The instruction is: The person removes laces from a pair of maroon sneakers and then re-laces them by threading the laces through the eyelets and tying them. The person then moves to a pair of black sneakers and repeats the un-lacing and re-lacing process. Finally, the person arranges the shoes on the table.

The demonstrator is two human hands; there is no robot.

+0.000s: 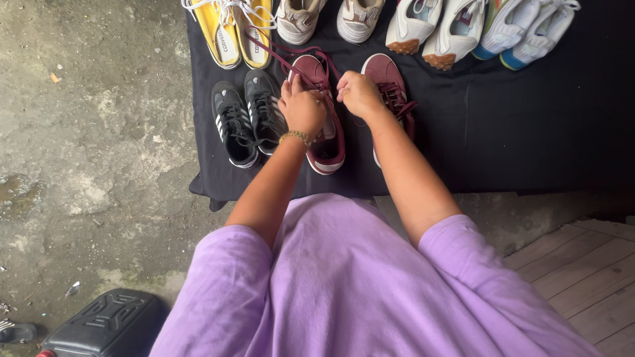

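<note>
A pair of maroon sneakers lies on a black cloth (516, 125). My left hand (303, 109) rests over the left maroon sneaker (325, 142), its fingers pinching that shoe's maroon lace (281, 61), which trails away toward the yellow shoes. My right hand (358, 92) is closed on the lace between the two shoes, beside the right maroon sneaker (388, 76). A gold bracelet sits on my left wrist. My forearms hide part of both shoes.
Black sneakers with white stripes (248, 116) lie left of my hands. Behind them are yellow sneakers (238, 30), a beige pair (327, 18) and several white shoes (476, 26). Concrete floor at left, a black canister (106, 324) at bottom left, wooden boards (589, 277) at right.
</note>
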